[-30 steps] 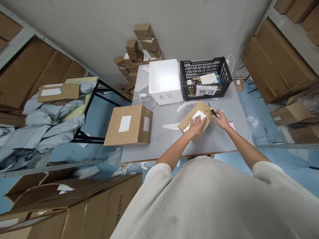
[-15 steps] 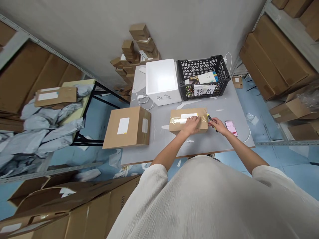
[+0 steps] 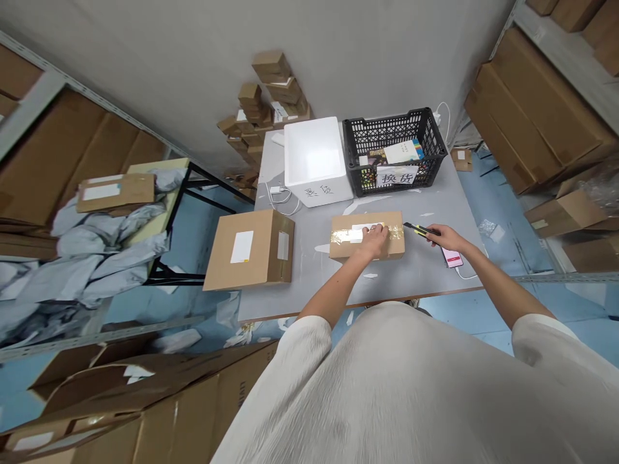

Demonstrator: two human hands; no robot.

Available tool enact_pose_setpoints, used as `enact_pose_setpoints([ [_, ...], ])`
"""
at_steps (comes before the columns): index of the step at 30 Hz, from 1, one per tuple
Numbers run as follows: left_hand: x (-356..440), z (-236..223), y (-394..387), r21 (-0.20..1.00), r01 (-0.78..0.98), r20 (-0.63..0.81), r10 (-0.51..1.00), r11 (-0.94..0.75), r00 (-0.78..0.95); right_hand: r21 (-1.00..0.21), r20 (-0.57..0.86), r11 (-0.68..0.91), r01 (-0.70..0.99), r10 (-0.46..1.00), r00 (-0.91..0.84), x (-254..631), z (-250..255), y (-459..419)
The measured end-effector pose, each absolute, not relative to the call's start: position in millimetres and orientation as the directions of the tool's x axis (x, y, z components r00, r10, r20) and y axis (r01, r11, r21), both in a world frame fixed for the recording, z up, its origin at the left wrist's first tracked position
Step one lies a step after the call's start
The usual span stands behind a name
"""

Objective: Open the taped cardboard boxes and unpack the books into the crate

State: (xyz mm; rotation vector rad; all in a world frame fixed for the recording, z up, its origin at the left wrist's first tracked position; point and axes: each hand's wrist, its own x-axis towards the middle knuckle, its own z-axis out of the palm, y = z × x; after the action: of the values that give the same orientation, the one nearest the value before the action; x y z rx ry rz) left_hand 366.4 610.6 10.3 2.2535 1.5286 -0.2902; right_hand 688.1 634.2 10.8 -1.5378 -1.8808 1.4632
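A small taped cardboard box with a white label lies flat on the grey table. My left hand rests on top of it, fingers pressed down on the taped seam. To the right of the box, my right hand is closed around a yellow and black utility knife, whose tip points at the box's right end. A pink phone on a white cable lies under that hand.
A larger labelled cardboard box sits at the table's left edge. At the back stand a white foam box and a black plastic crate with a paper sign. Small boxes are stacked behind. Shelves of cartons and grey mailer bags flank the table.
The small box was turned from a slant to lie square on the table. My right hand with the knife drew back to the right, away from the box's end.
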Motion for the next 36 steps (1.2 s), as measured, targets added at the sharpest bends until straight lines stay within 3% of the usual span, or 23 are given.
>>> enact_pose_setpoints([
  [6, 372, 16, 611, 0.151, 0.944, -0.413, 0.849, -0.295, 0.331, -0.824, -0.346, -0.062, 0.564, 0.843, -0.412, 689, 12, 640],
  [12, 366, 11, 611, 0.18, 0.929, -0.38, 0.848, -0.324, 0.37, -0.776, -0.32, 0.049, 0.628, 0.828, -0.461, 691, 6, 646],
  [20, 366, 9, 598, 0.179, 0.924, -0.313, 0.871, -0.338, 0.379, -0.401, -0.337, 0.344, 0.849, 0.806, -0.486, 685, 9, 677],
  [25, 365, 9, 595, 0.181, 0.922, -0.297, 0.875, -0.342, 0.383, -0.29, -0.374, 0.444, 0.847, 0.763, -0.528, 664, 14, 694],
  [28, 365, 9, 594, 0.184, 0.924, -0.293, 0.878, -0.336, 0.378, -0.345, -0.423, 0.409, 0.845, 0.736, -0.529, 659, 12, 700],
  [36, 364, 10, 598, 0.197, 0.927, -0.294, 0.883, -0.318, 0.365, -0.616, -0.588, 0.097, 0.782, 0.604, -0.538, 681, 4, 667],
])
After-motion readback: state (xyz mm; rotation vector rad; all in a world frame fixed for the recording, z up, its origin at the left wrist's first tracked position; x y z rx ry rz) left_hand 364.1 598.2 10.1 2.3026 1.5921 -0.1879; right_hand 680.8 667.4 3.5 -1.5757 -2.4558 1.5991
